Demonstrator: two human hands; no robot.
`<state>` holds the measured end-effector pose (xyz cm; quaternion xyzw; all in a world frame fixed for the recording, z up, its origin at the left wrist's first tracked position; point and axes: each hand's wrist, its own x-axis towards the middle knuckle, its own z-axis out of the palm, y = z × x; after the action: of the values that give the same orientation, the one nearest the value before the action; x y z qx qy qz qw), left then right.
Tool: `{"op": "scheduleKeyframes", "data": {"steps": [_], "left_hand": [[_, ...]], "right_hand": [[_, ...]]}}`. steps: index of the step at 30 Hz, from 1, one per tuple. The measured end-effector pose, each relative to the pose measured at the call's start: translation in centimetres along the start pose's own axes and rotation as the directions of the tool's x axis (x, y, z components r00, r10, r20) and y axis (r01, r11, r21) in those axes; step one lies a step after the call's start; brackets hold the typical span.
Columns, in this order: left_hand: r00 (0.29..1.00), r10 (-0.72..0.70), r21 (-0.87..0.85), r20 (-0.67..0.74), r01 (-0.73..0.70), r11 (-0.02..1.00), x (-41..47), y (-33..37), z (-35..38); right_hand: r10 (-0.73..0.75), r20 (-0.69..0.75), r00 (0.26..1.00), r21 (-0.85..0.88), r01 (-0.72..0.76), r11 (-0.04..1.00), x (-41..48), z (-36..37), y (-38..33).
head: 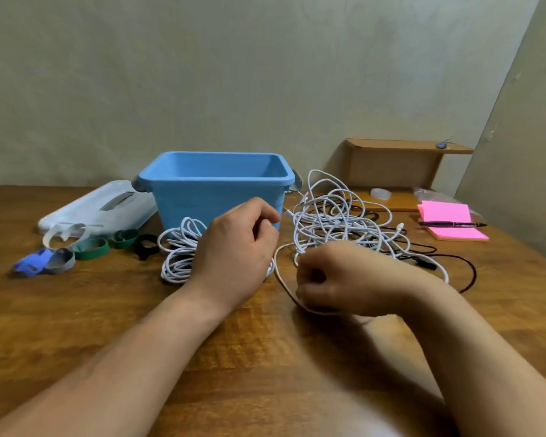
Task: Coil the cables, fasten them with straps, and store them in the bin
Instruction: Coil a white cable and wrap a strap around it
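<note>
Centre frame, just in front of the blue bin (215,187): my left hand (234,257) sits on the coil (180,250) of white cable, fingers curled round it. Loops stick out left of the hand and a little at its right edge. Coil rests on the table (265,357), touching or nearly touching the bin's front wall.

Right hand (328,279) is just right of the left, slightly lower in frame, fingers closed on a loose white cable (319,312). That strand curves round the hand's left side and under it, then runs up into the tangle (338,222) of white and black cables directly above the hand, right of the bin.

Nothing shows inside the bin from this angle.

Straps (90,247) lie in a row at left of the coil, apart from both hands. Bin lid (98,209) is behind them. Pink notes (445,212) with a pen (451,223) on top sit far right.
</note>
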<state>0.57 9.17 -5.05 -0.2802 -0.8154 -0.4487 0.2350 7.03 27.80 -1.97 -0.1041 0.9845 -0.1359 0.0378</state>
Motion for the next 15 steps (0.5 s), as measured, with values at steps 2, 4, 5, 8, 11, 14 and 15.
{"op": "scheduleKeyframes", "data": {"steps": [2, 4, 5, 8, 11, 14, 15], "left_hand": [[1.000, 0.007, -0.002, 0.018, -0.007, 1.000, -0.1, 0.0, 0.0], [1.000, 0.012, -0.004, 0.029, -0.012, 1.000, -0.2, 0.2, 0.0], [0.999, 0.013, -0.005, 0.034, -0.013, 1.000, -0.3, 0.3, 0.1], [0.998, 0.021, -0.006, 0.056, -0.021, 1.000, -0.4, 0.5, 0.2], [0.997, 0.025, -0.006, 0.077, -0.025, 1.000, -0.6, 0.6, 0.3], [0.995, 0.033, -0.019, 0.098, -0.031, 0.999, -0.8, 0.7, 0.5], [0.994, 0.038, -0.027, 0.105, -0.035, 0.999, -0.9, 0.7, 0.6]], "right_hand": [[0.033, -0.245, 0.969, 0.157, 0.006, 0.988, -0.3, -0.7, 0.5], [0.189, -0.554, 0.810, 0.314, -0.007, 0.949, -0.9, -1.8, 1.9], [0.293, -0.660, 0.692, 0.373, -0.037, 0.927, -1.1, -2.5, 3.0], [0.521, -0.697, 0.493, 0.429, -0.295, 0.853, -1.7, -3.6, 6.8], [0.652, -0.581, 0.487, 0.392, -0.535, 0.748, -1.3, -2.9, 9.9], [0.715, -0.479, 0.509, 0.341, -0.643, 0.686, -1.0, -2.3, 11.6], [0.720, -0.445, 0.533, 0.329, -0.650, 0.685, -1.0, -2.2, 11.6]]}}
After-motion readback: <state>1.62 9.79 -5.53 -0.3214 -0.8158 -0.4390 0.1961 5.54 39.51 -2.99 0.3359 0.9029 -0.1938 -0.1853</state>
